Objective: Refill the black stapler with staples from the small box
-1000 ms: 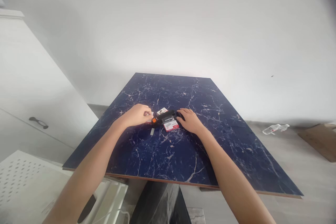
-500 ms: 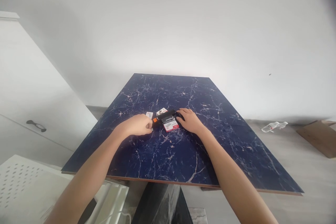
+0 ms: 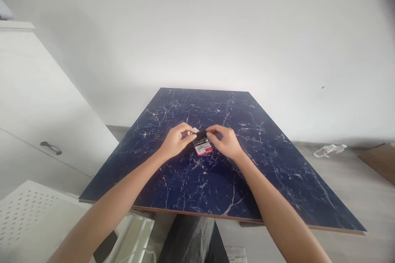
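Pinching black stapler (image 3: pixel 200 136), red box (image 3: pixel 203 149) just beside

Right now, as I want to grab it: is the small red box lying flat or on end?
Lying flat: the red box shows its label face up on the blue marble table, beside the right hand.

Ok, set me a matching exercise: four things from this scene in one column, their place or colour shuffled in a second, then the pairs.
1. red and white box
2. plastic bottle
3. table
4. black device

A. on the floor, far right
B. dark blue with white veins
C. between the left hand and the right hand
D. on the table, just nearer the camera than the black device

Pairs: 1-D, 2-A, 3-B, 4-C.
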`<state>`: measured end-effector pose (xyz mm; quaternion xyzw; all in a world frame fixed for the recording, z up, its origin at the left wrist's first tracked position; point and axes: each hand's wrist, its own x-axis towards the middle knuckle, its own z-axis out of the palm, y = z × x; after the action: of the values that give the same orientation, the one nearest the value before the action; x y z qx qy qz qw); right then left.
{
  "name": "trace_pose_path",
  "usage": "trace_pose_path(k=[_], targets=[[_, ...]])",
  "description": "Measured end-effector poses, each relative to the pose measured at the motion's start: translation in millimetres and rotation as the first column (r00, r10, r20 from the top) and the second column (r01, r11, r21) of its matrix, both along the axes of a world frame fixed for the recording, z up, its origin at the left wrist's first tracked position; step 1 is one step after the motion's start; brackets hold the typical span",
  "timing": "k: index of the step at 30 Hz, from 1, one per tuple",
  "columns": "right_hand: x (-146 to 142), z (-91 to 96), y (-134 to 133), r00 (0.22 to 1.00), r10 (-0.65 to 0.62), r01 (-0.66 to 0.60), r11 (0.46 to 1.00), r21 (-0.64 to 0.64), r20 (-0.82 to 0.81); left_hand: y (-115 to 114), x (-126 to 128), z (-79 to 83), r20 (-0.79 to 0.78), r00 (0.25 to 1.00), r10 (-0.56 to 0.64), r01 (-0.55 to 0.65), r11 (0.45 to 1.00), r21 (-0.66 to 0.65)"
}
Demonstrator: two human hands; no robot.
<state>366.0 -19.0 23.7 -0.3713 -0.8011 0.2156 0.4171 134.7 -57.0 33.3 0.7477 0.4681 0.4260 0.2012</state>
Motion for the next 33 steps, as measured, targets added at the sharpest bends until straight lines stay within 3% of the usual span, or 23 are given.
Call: trace_pose_path(k=[4, 10, 15, 18, 22, 24, 26, 27, 30, 33], targets=[[-11, -5.9, -8, 0.958, 0.212, -0.245, 0.954, -0.171, -0.191, -3, 7, -11.4, 0.073, 0.997, 0.009, -0.012, 0.999, 0.044], [-16, -9.2, -8, 0.923, 0.221, -0.305, 0.919, -0.249, -0.314, -5, 10, -19.3, 0.030, 0.999, -0.035, 0.033, 0.996, 0.082], [-13, -3.5, -10, 0.876, 0.317, -0.446, 0.820, -0.360, -0.363, -4, 9, -23.8, -0.105, 0.994, -0.035, 0.051, 0.987, 0.151], [-16, -4.3, -11, 0.896, 0.304, -0.413, 0.836, -0.361, -0.322, -5, 10, -26.0, -0.158, 0.986, 0.059, -0.019, 0.970, 0.243], [-16, -9.7, -4, 0.932, 0.159, -0.271, 0.902, -0.336, -0.325, -3, 8, -19.7, -0.214, 0.968, 0.132, -0.069, 0.957, 0.281], [-10, -11.2, 4, 0.938, 0.040, -0.155, 0.937, -0.314, -0.346, 3, 1, -14.3, -0.180, 0.974, 0.137, -0.106, 0.979, 0.176], [-3, -12.2, 13, 0.930, -0.084, -0.031, 0.952, -0.304, -0.358, 10, -9, -10.1, -0.130, 0.990, 0.059, -0.068, 0.996, -0.062], [1, -13.0, 18, 0.924, -0.132, 0.018, 0.952, -0.307, -0.358, 14, -15, -8.8, -0.100, 0.995, -0.013, -0.008, 0.979, -0.206], [10, -18.5, 28, 0.924, -0.205, 0.090, 0.937, -0.338, -0.323, 25, -33, -7.4, 0.017, 0.973, -0.232, 0.207, 0.833, -0.513], [9, -27.5, 32, 0.953, -0.189, 0.100, 0.934, -0.343, -0.237, 30, -45, -7.7, 0.105, 0.948, -0.302, 0.305, 0.756, -0.579]])
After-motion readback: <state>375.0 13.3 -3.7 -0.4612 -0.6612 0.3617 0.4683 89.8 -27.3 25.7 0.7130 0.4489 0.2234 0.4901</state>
